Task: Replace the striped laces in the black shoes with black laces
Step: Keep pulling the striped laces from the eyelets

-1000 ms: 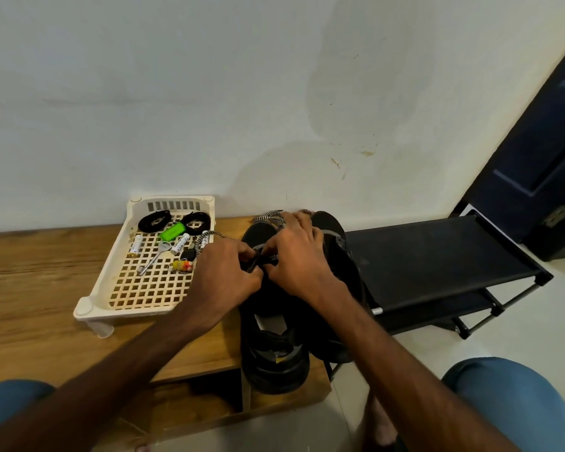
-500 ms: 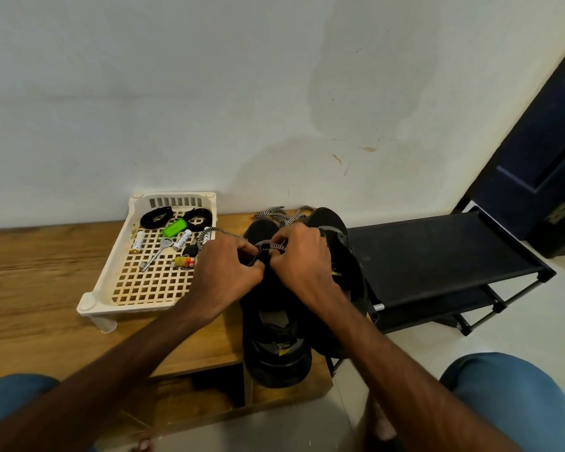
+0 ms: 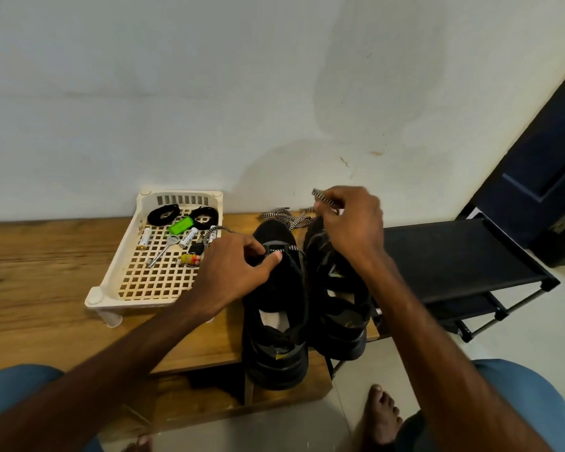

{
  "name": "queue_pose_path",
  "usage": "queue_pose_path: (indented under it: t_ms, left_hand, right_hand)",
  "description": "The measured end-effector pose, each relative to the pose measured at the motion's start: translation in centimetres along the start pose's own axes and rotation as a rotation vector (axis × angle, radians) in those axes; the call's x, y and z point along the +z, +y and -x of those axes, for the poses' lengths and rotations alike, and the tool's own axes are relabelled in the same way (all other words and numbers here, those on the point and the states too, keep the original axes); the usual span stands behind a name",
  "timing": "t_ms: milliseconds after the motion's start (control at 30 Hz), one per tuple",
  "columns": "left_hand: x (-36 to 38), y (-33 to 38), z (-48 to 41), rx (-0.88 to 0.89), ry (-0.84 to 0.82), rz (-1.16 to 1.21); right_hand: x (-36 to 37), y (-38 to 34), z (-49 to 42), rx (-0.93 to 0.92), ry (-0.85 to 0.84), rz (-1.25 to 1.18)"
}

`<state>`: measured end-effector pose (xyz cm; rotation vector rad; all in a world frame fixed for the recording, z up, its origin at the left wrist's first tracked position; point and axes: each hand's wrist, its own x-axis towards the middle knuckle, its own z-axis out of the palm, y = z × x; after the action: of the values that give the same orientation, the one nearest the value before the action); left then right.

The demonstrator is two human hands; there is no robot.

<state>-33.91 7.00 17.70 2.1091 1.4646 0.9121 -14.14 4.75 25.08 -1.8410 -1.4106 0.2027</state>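
Left hand point(image 3: 238, 272): the fingers are curled. Thumb and forefinger are closed on the toe-end upper of the black shoe by the basket point(image 3: 278, 305), at its lowest eyelets, and the thumb tip is pressed onto the fabric.
Right hand point(image 3: 353, 223): it is held above the toe of the other black shoe point(image 3: 340, 305). The fingertips are pinched together on the striped lace point(image 3: 323, 197), and a short free end sticks out to the left past them.
Striped lace: one strand is seen across the lowest eyelets of the black shoe by the basket. Loose loops lie on the bench top point(image 3: 46, 272) at its far edge, behind both toes. Whether these are all one lace cannot be told.
Shoes: both are set side by side, touching, at the right end of the bench top. The toes are turned to the wall and the heels overhang the near edge.
Basket point(image 3: 96, 298): a cream plastic lattice tray, placed just left of the shoes with its far end at the wall.
Black laces point(image 3: 163, 214): two coils are laid in the far end of the basket, side by side.
Other basket contents: a green tag point(image 3: 180, 225), three batteries point(image 3: 145, 238), a metal key point(image 3: 163, 252) and a small yellow and red charm point(image 3: 190, 258) are grouped in the far half. A speckled strand is draped over the right rim.
Shoe rack point(image 3: 454, 256): black, standing just right of the bench.
Floor: a bare foot point(image 3: 380, 415) is seen below the shoes.
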Motion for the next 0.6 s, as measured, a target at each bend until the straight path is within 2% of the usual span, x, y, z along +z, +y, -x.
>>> queue_pose_path:
  t_ms: [67, 133, 200, 300, 433, 467, 600]
  left_hand:
    - [-0.2, 0.1, -0.2, -0.001, 0.005, 0.078]
    - [-0.4, -0.2, -0.6, 0.025, 0.065, 0.043]
    - [-0.5, -0.6, -1.0, 0.073, 0.074, -0.047]
    - [-0.3, -0.8, -1.3, 0.152, -0.008, -0.154]
    - [-0.5, -0.5, -1.8, 0.176, -0.019, -0.2]
    - [-0.6, -0.4, -1.9, 0.164, -0.012, -0.201]
    - [-0.3, -0.3, -1.7, 0.101, -0.04, -0.202]
  right_hand:
    - [0.1, 0.0, 0.1, 0.001, -0.236, 0.083]
    - [0.4, -0.3, 0.5, -0.011, -0.352, 0.144]
    - [0.7, -0.5, 0.7, -0.017, -0.318, 0.193]
    - [0.9, -0.7, 1.2, -0.003, -0.253, 0.179]
    - [1.7, -0.8, 3.0, 0.031, -0.454, 0.205]
    - [2.2, -0.8, 3.6, 0.028, -0.459, 0.245]
    - [3.8, -1.4, 4.6, -0.023, -0.322, 0.387]
